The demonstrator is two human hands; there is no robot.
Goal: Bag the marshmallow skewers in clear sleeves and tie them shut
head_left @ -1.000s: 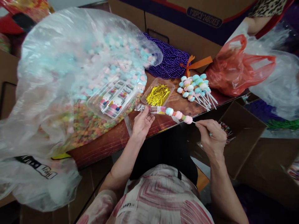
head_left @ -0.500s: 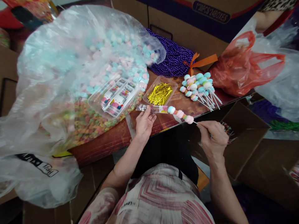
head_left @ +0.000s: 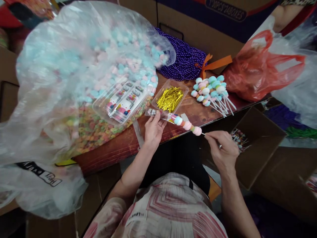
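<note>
My left hand [head_left: 155,130] pinches a narrow clear printed wrapper [head_left: 165,115] near the table's front edge. Partly inside the wrapper's right end is a candy skewer [head_left: 187,125] strung with blue, pink and orange pieces. My right hand [head_left: 224,147] grips the white stick at the skewer's lower end, with a ring showing on one finger. Just behind the wrapper sits a clear tray of gold twist ties [head_left: 170,99]. A pile of other candy skewers [head_left: 210,89] lies to the right, sticks toward me. Left of the ties is a clear tray [head_left: 99,110] with a stack of printed wrappers [head_left: 127,102].
A large clear bag of marshmallow candies [head_left: 81,59] and a bag of gummy rings [head_left: 99,135] cover the left side. Purple beads [head_left: 183,58] lie at the back. A red plastic bag [head_left: 262,72] stands at the right, above an open carton [head_left: 262,142]. Another person's arm [head_left: 287,16] shows top right.
The skewer has moved left, further into the wrapper, pushed by my right hand. My left hand stays nearly in place.
</note>
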